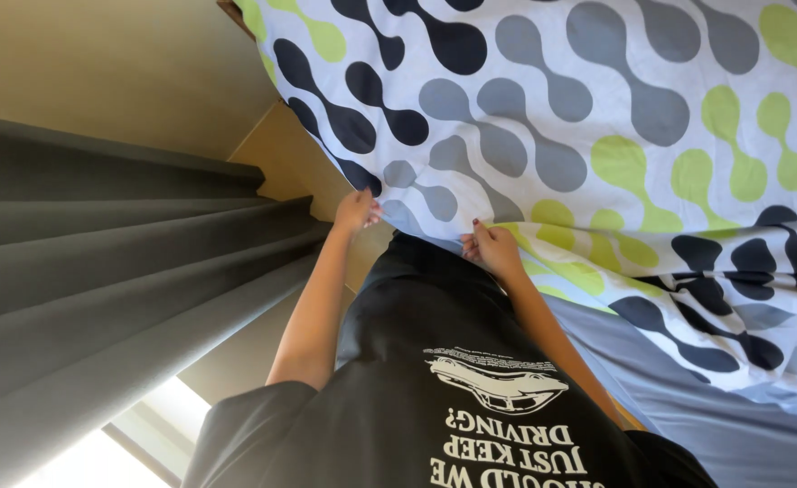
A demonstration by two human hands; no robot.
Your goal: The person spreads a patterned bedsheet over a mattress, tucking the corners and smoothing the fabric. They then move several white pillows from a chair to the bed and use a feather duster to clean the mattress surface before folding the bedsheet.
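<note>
1. Two bare hands are working at the edge of a patterned duvet cover (597, 136), seen from the head camera looking down the person's own front.
2. Lying across the frame from 12 o'clock round to 4 o'clock, the cover is spreading over the bed; its print is white with black, grey and lime-green blobs.
3. At about 9 o'clock of the frame's centre, the left hand (356, 211) is pinching the cover's near edge, fingers closed on the cloth beside the bed's wooden corner (281, 149).
4. Just right of centre, the right hand (492, 248) is also clamped on the same hem, fingers curled under a fold.
5. Towards 4 o'clock, the cover is bunching into loose folds over a plain grey sheet (688, 398).
6. Filling 7 to 10 o'clock, dark grey curtains (100, 271) are hanging close by the bed, with a bright window (100, 456) showing below them.
7. Judging by the two-handed pinch on the edge, the step in hand looks like pulling or straightening the cover along this side of the bed.
8. The next move would likely call for keeping both grips firm and drawing the hem evenly, so the bunched part at 4 o'clock flattens instead of dragging sideways.
</note>
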